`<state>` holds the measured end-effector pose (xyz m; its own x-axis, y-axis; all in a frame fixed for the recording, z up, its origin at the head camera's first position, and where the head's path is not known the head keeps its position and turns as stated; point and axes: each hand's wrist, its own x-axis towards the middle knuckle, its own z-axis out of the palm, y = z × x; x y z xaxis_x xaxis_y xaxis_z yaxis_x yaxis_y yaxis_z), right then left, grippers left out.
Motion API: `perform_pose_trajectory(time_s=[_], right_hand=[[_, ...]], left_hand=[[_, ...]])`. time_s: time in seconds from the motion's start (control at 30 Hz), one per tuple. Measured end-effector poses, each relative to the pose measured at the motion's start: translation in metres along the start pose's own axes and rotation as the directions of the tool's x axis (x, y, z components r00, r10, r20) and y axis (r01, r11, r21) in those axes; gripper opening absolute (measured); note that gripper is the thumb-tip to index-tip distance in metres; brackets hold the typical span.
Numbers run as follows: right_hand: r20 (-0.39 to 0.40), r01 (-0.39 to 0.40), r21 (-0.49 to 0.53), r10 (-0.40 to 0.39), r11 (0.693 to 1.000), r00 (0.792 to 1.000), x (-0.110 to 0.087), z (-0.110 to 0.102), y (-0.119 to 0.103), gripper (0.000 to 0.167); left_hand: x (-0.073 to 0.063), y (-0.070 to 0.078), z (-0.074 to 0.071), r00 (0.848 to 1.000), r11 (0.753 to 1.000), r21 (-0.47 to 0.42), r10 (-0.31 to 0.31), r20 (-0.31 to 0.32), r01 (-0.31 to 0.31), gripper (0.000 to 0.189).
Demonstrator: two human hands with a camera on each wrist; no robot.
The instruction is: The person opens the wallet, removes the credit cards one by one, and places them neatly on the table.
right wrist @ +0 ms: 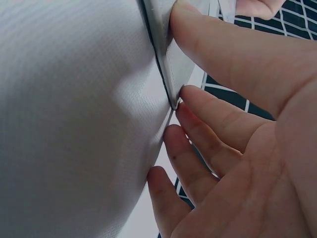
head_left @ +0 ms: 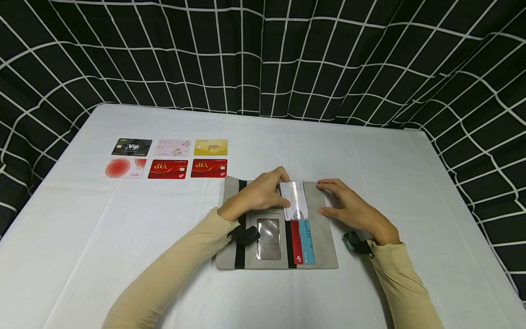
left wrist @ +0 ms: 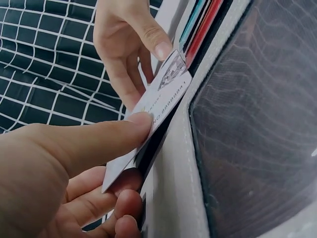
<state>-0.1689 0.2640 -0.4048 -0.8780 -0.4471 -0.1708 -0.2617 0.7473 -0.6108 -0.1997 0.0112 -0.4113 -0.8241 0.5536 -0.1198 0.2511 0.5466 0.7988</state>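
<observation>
A grey wallet lies open on the white table. My left hand pinches a white card between thumb and fingers at the wallet's upper right slots. In the left wrist view the card stands tilted beside the grey slot edge; how deep it sits cannot be told. Below it, a red card and a blue card stick out of the lower slots. My right hand touches the wallet's right edge, its fingers loosely bent and its thumb on the cover. Left of the slots is a clear window.
On the table, several cards lie in two rows at the upper left, among them a black card, a gold card and a red VIP card. A black cloth with white grid lines hangs behind the table.
</observation>
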Motion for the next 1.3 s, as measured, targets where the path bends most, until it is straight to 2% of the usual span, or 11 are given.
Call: perform_pose_trajectory(time_s=[0.23, 0.43, 0.6, 0.73, 1.03, 1.2, 1.3], right_hand=[[0.000, 0.018, 0.003, -0.018, 1.000, 1.000, 0.000, -0.001, 0.001, 0.062], [-0.003, 0.018, 0.002, -0.018, 1.000, 1.000, 0.001, 0.000, 0.002, 0.062], [-0.010, 0.030, 0.004, -0.030, 1.000, 0.999, 0.000, 0.000, 0.001, 0.062], [-0.013, 0.024, 0.001, -0.024, 1.000, 1.000, 0.000, 0.000, 0.000, 0.062], [-0.010, 0.020, 0.004, -0.020, 1.000, 1.000, 0.001, 0.002, 0.000, 0.063], [-0.004, 0.003, -0.003, -0.003, 1.000, 1.000, 0.001, 0.002, 0.001, 0.063], [-0.003, 0.004, -0.005, -0.004, 1.000, 1.000, 0.001, 0.002, 0.002, 0.063]], left_hand=[[0.000, 0.000, -0.001, 1.000, 0.999, -0.046, 0.006, -0.025, -0.007, 0.032], [0.001, 0.000, -0.005, 0.999, 0.992, -0.125, 0.015, 0.044, -0.009, 0.037], [0.000, -0.001, -0.010, 0.993, 0.995, -0.092, 0.055, 0.105, -0.046, 0.051], [-0.001, -0.001, -0.013, 0.989, 0.995, -0.073, 0.078, 0.124, -0.070, 0.055], [-0.009, -0.003, -0.019, 0.987, 0.996, 0.001, 0.093, 0.134, -0.094, 0.039], [-0.016, -0.006, -0.022, 0.984, 0.994, 0.019, 0.103, 0.143, -0.107, 0.039], [-0.019, -0.009, -0.022, 0.986, 0.994, 0.010, 0.107, 0.128, -0.110, 0.038]])
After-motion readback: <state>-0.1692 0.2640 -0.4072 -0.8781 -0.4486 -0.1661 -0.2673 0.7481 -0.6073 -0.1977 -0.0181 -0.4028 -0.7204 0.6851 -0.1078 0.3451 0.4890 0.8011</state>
